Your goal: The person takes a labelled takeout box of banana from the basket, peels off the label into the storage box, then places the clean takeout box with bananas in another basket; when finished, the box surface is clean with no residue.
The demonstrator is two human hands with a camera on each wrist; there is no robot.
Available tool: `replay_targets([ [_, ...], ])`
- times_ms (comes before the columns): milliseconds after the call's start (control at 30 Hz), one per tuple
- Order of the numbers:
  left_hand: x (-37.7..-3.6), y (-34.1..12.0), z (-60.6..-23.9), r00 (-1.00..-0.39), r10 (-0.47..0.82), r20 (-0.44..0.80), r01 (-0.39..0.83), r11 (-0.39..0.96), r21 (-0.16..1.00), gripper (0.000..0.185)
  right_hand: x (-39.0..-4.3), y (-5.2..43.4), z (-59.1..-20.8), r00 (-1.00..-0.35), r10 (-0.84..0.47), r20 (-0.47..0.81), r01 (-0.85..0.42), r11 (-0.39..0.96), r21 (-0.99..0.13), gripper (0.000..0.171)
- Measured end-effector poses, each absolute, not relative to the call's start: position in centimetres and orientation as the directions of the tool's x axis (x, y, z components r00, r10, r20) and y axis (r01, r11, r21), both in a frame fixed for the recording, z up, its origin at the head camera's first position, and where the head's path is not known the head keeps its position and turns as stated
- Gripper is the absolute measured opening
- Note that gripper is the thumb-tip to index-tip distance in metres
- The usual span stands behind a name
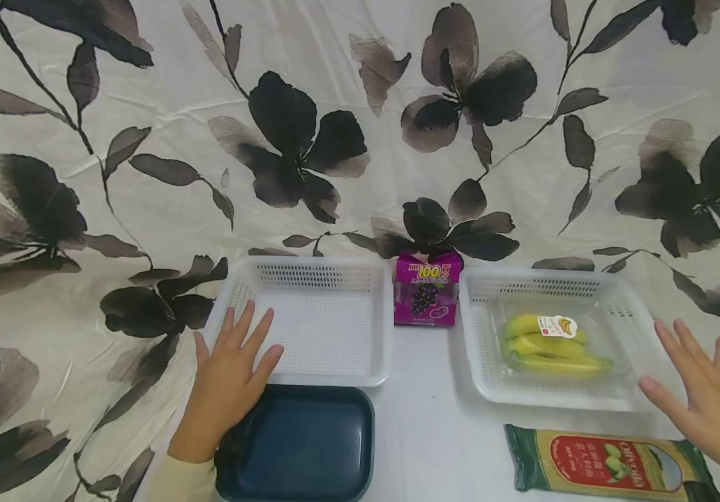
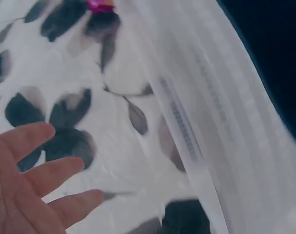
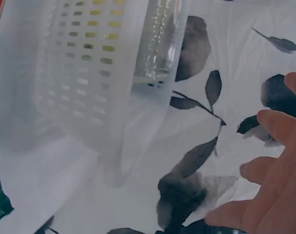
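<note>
Left hand: your left hand (image 1: 228, 380) lies flat, fingers spread, grasping nothing, over the near-left rim of the empty white basket (image 1: 310, 317); the blue tray (image 1: 300, 446) sits just beside its thumb.
Right hand: your right hand (image 1: 705, 397) is released and spread, just right of the basket with bananas (image 1: 555, 345).
Open room: bare worktop (image 1: 423, 418) between your hands; the noodle packet (image 1: 605, 464) lies just left of the right wrist.

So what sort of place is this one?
Probably a staged tabletop for sorting groceries, not a real kitchen: a floral cloth as backdrop, two white baskets, bananas in the right basket, a juice carton between them.
</note>
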State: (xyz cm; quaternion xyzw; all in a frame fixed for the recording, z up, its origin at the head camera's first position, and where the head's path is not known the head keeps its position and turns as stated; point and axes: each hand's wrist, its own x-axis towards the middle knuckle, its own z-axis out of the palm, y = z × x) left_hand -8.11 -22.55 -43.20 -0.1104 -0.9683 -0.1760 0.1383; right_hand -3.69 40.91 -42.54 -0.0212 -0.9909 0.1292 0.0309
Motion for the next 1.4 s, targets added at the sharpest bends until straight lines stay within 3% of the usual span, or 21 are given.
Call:
replay_targets([
  [267,-8.1,-16.7,-43.0,-0.893,0.1,0.438,0.372,0.71,0.598,0.046,-4.4,41.8,-43.6,-0.997,-0.006,0.072,-0.034,0.912,-0.409,0.083],
  [500,-8.8,-10.2,-42.1,-0.928,0.107,0.358,0.362,0.491,0.793,0.044,-6.5,42.4,-43.8,-1.0,0.005,-0.005,0.007,0.864,-0.504,0.076],
  [833,-10.2,-1.9,-43.8,-0.977,0.187,0.105,0.152,0.258,0.954,0.046,-9.7,42.9,-43.3,-0.958,0.011,-0.285,0.186,0.784,-0.593,0.078],
  [967,-10.4,0.6,-45.0,-0.979,0.202,-0.019,0.008,0.132,0.991,0.045,-10.4,43.0,-43.7,-0.939,-0.016,-0.344,0.221,0.739,-0.636,0.08],
  [1200,-11.0,3.8,-47.6,-0.94,0.22,-0.259,-0.28,-0.068,0.958,0.046,-11.1,43.6,-44.9,-0.91,-0.048,-0.412,0.262,0.703,-0.661,0.08],
  [1400,-11.4,5.7,-49.7,-0.92,0.223,-0.323,-0.367,-0.193,0.91,0.05,-11.2,44.2,-45.8,-0.897,-0.059,-0.438,0.301,0.644,-0.703,0.082],
])
